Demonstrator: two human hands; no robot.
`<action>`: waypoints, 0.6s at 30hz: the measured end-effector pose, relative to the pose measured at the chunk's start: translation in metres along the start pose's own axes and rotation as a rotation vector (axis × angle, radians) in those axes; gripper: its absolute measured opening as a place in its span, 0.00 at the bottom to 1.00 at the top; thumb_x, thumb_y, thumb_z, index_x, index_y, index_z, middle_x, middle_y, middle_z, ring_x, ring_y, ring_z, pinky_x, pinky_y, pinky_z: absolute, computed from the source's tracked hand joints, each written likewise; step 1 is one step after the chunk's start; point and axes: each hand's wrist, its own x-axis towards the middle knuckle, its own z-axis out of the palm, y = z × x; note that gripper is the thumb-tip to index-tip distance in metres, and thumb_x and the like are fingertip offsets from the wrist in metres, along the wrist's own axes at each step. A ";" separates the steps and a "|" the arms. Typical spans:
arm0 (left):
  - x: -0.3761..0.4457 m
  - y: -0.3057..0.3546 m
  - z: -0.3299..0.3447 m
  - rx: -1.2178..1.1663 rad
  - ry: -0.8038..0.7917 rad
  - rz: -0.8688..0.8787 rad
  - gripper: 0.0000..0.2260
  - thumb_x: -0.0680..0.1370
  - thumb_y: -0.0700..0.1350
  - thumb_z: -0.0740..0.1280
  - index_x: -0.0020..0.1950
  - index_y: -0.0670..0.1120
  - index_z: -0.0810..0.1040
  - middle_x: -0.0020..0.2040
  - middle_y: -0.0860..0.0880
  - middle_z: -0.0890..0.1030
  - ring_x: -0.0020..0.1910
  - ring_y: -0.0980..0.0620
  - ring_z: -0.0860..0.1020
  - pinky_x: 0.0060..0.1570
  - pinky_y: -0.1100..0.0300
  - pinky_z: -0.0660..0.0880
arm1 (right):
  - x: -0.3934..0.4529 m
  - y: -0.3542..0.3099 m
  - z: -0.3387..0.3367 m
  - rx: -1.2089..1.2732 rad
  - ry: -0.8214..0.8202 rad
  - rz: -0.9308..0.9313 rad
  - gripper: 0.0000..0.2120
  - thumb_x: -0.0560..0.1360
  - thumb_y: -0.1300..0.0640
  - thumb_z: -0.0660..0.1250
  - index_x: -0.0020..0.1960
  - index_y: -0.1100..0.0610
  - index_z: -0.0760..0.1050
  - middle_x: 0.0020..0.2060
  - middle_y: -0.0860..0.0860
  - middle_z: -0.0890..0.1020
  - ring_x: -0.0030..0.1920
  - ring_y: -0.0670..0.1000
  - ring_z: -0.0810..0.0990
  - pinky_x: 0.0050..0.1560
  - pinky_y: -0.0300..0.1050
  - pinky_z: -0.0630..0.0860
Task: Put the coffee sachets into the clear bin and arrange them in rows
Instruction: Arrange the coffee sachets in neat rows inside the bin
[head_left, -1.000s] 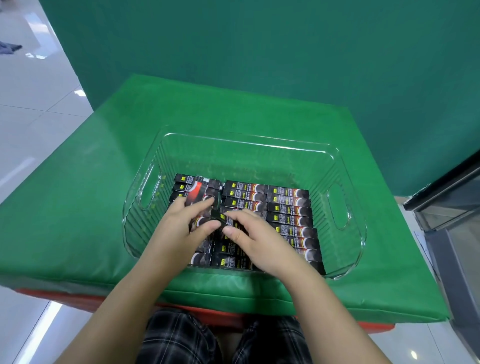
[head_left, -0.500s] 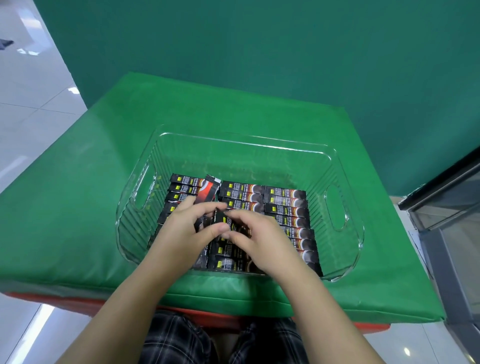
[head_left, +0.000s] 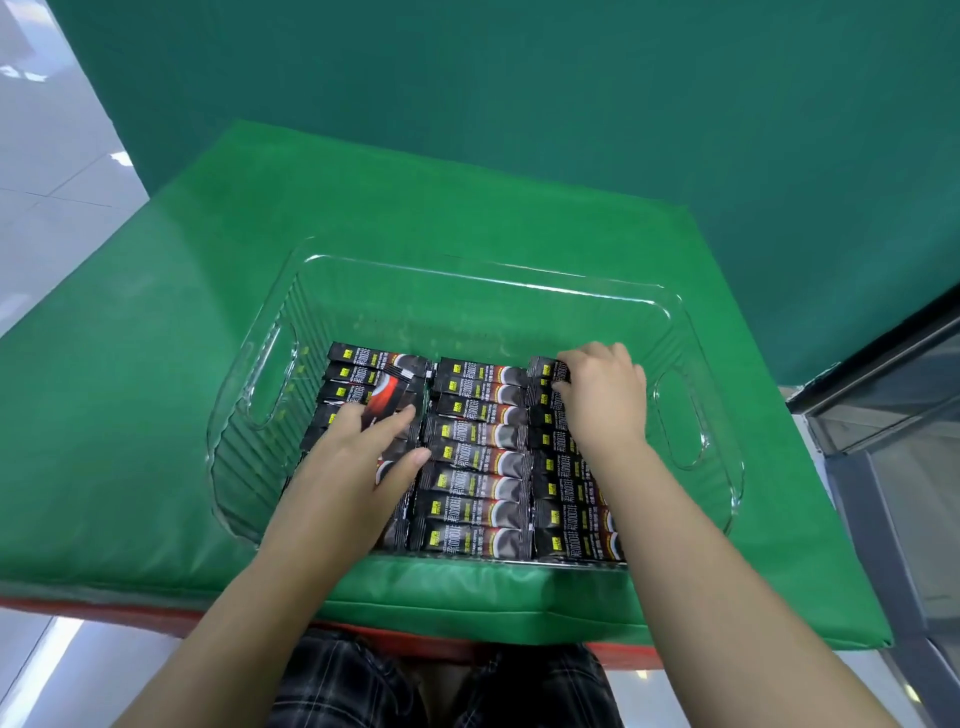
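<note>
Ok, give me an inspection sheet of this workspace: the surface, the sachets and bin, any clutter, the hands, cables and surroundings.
Surface: green padded mat with a red edge beneath its near side.
Job's things: clear bin on the mat, handle cut-outs at both ends; coffee sachets lie inside in three columns; one red-marked sachet lies tilted across the left column.
Clutter: nothing seen.
Hands: left hand rests flat, fingers straight, on the left column by the tilted sachet; right hand has its fingers curled at the far sachets of the right column; whether it grips one cannot be told.
Cables: nothing seen.
Surroundings: green backdrop, pale tiled floor, dark-framed glass panel at right.
</note>
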 end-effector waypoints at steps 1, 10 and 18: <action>0.000 -0.001 0.000 -0.008 0.005 -0.004 0.23 0.78 0.53 0.64 0.73 0.51 0.69 0.55 0.53 0.69 0.51 0.55 0.71 0.51 0.55 0.72 | 0.001 -0.001 0.003 -0.018 -0.003 -0.005 0.13 0.76 0.59 0.67 0.59 0.57 0.77 0.55 0.53 0.78 0.57 0.55 0.71 0.54 0.48 0.67; 0.000 -0.003 0.001 -0.007 0.016 -0.018 0.22 0.79 0.55 0.62 0.72 0.54 0.70 0.60 0.51 0.70 0.59 0.51 0.73 0.54 0.52 0.73 | -0.018 -0.009 0.002 0.088 -0.049 0.042 0.19 0.76 0.67 0.61 0.66 0.56 0.73 0.58 0.57 0.75 0.57 0.57 0.71 0.55 0.48 0.70; 0.000 -0.003 0.002 -0.004 0.010 -0.030 0.21 0.79 0.55 0.61 0.72 0.53 0.70 0.59 0.52 0.69 0.54 0.54 0.72 0.52 0.55 0.72 | -0.029 -0.028 0.005 0.010 -0.443 0.083 0.30 0.79 0.37 0.46 0.77 0.49 0.50 0.76 0.54 0.50 0.76 0.57 0.46 0.73 0.59 0.45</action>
